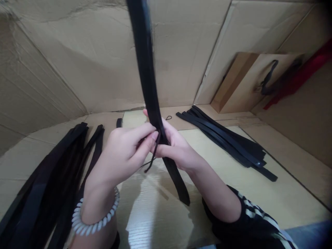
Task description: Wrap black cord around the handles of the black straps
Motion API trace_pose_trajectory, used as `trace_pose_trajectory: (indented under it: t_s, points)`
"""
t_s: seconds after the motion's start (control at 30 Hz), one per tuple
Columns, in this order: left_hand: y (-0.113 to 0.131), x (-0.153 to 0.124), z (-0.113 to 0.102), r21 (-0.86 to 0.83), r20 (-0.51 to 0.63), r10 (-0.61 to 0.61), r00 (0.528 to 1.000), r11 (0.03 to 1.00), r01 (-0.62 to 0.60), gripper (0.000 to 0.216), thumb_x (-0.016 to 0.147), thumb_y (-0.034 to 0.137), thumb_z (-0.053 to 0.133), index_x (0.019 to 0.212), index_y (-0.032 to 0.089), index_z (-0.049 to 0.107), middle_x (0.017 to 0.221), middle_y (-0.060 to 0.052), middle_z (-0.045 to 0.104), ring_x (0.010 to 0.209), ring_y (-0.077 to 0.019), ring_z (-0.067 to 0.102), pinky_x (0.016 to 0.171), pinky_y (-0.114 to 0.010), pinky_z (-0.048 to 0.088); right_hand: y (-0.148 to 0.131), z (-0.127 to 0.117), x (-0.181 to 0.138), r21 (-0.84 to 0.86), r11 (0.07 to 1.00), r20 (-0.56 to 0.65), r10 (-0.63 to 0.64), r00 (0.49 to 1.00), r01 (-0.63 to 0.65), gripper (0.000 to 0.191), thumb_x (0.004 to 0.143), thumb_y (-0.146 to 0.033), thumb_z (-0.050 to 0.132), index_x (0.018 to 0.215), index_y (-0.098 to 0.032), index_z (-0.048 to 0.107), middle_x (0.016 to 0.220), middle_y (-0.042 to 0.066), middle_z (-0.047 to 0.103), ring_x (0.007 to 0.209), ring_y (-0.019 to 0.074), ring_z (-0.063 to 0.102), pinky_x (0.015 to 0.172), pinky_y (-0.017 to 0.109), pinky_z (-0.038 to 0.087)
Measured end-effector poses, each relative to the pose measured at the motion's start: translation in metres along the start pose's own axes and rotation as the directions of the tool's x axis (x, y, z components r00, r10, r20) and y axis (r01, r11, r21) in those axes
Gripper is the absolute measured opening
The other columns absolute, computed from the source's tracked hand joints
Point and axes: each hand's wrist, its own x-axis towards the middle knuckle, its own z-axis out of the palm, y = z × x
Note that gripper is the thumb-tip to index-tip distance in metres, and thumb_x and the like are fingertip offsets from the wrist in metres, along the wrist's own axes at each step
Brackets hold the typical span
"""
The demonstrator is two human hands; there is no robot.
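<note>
A long flat black strip (144,58) stands on a slant in front of me, its pointed lower end just above the table. My right hand (178,148) is closed around its lower part, thumb in front and fingers behind. A thin dark cord (155,154) hangs by the strip at that spot. Thumb and forefinger of my left hand (121,148) pinch the cord against the strip, and a white coil band (95,224) circles that wrist. Whether the cord is looped around the strip is hidden by my fingers.
Black strips (44,183) lie heaped at the left, and a smaller bundle of strips (225,138) lies at the right. A small cord loop (168,118) rests behind my hands. Cardboard walls (103,62) enclose the table (207,193). A brown paper bag (249,79) leans at the back right.
</note>
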Motion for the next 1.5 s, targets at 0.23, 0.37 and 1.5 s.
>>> trace_pose_trajectory:
  t_s: [0.23,0.37,1.5]
  points:
    - [0.005,-0.003,-0.006,-0.074,-0.051,0.037,0.998,0.996,-0.040,0.029,0.091,0.017,0.050,0.062,0.019,0.046,0.049,0.006,0.040,0.042,-0.0071,0.037,0.044,-0.023,0.028,0.004,-0.006,-0.002,-0.056,0.998,0.197,0.017,0.980,-0.006,0.095,0.073,-0.031,0.078,0.149,-0.040,0.023,0.087,-0.004,0.045,0.062,0.0094,0.035,0.058,0.023,0.034]
    - [0.006,-0.002,-0.001,-0.017,-0.050,0.064,0.997,0.998,-0.065,0.032,0.087,0.016,0.052,0.056,0.019,0.044,0.051,0.004,0.044,0.047,-0.0090,0.040,0.048,-0.025,0.029,0.008,0.000,-0.002,-0.045,0.999,0.142,0.010,0.990,-0.004,0.092,0.076,-0.046,0.076,0.152,-0.033,0.025,0.081,-0.004,0.047,0.061,0.0088,0.036,0.057,0.022,0.034]
    - [0.008,0.005,0.031,-0.840,-0.018,-0.234,0.972,0.532,0.112,0.016,0.084,0.020,0.073,0.098,0.023,0.066,0.098,0.001,0.072,0.071,-0.0106,0.071,0.070,-0.021,0.062,-0.010,0.008,-0.013,0.180,0.983,-0.044,-0.021,0.999,0.028,0.075,0.091,-0.058,0.052,0.154,-0.040,0.015,0.061,-0.007,0.053,0.045,0.0077,0.048,0.043,0.019,0.042]
